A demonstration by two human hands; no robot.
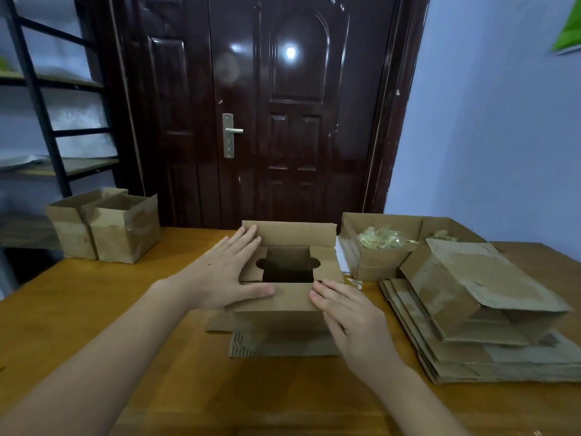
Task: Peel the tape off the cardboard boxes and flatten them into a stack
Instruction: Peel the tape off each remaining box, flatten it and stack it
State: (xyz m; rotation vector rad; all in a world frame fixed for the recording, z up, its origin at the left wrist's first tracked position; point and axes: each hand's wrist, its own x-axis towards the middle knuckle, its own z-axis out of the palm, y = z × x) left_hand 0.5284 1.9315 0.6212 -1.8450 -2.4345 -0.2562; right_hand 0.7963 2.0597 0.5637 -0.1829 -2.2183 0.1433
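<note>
A small cardboard box [284,297] stands in the middle of the wooden table [94,309], its top flaps spread so the dark inside shows. My left hand [226,275] lies flat with straight fingers on the box's left flap and side. My right hand [352,319] rests with straight fingers against the near flap and right front corner. On the right lies a stack of flattened boxes [471,347], with a partly collapsed box [478,287] on top. Two upright boxes [107,228] stand at the far left.
An open box [377,265] at the back right holds crumpled peeled tape [380,237]. A dark door [283,105] stands behind the table and a metal shelf rack [47,121] at the left. A flat cardboard piece [283,344] lies under the middle box.
</note>
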